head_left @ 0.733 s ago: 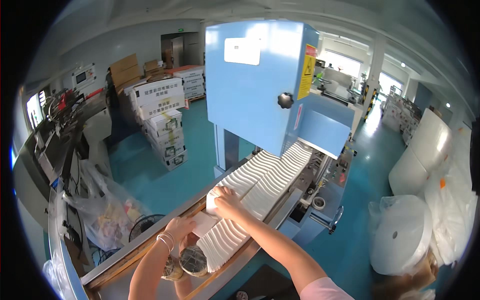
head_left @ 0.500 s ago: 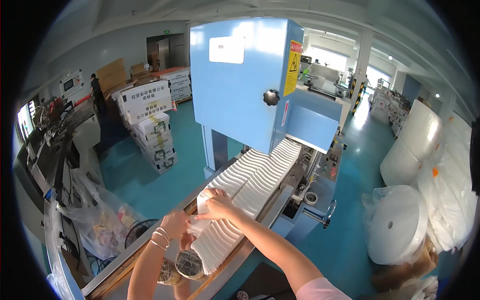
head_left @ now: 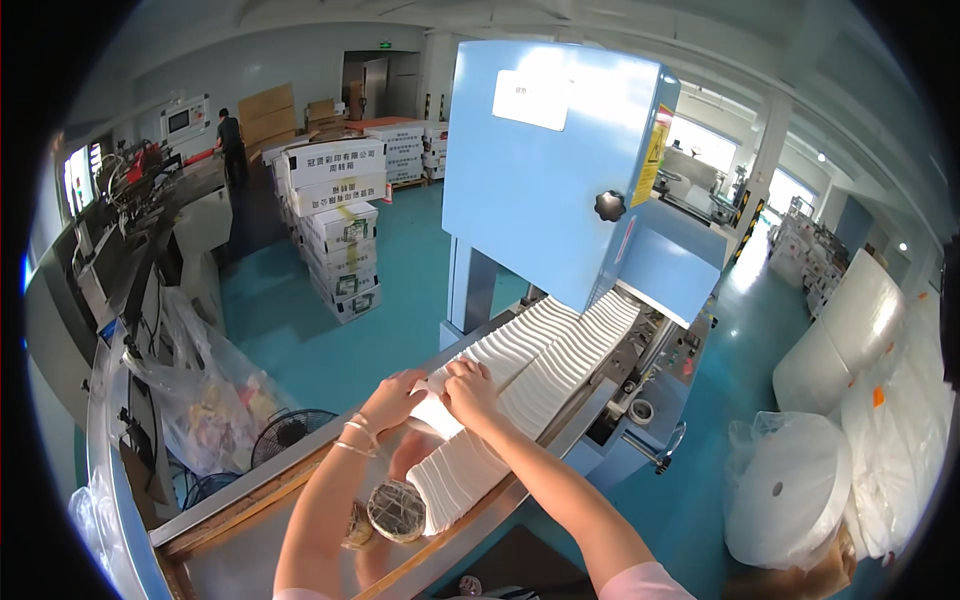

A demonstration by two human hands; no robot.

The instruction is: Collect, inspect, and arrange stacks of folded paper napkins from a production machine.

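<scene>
A person's two bare arms (head_left: pixel 560 495) come up from the bottom, one on each side, with pink sleeves (head_left: pixel 640 582) and pale bands (head_left: pixel 358 435) on the left wrist. Close by, a round dark block (head_left: pixel 397 510) with lines on its face sits on the shiny bench (head_left: pixel 240 545). It is right by the near end of the white pieces (head_left: pixel 575 355), which stand in two long, wavy rows along the bench. The right row comes nearer than the left one.

Both hands are at the near end of the left row. The right hand (head_left: pixel 468 395) has its fingers bent over the white pieces there. The left hand (head_left: pixel 395 402) is just beside it, its fingertips at the corner. I cannot tell if either grip is pinching a piece or only pressing.

To the left of the bench are a black fan (head_left: pixel 290 435) and see-through bags (head_left: pixel 190 400). To the right, a big white roll (head_left: pixel 790 490) lies on the floor. Ahead, the rows go under a big blue machine (head_left: pixel 550 180) with a black knob (head_left: pixel 609 206). Farther off, white boxes (head_left: pixel 330 185) are piled up, and another person (head_left: pixel 231 145) in dark clothes stands near the wall.
</scene>
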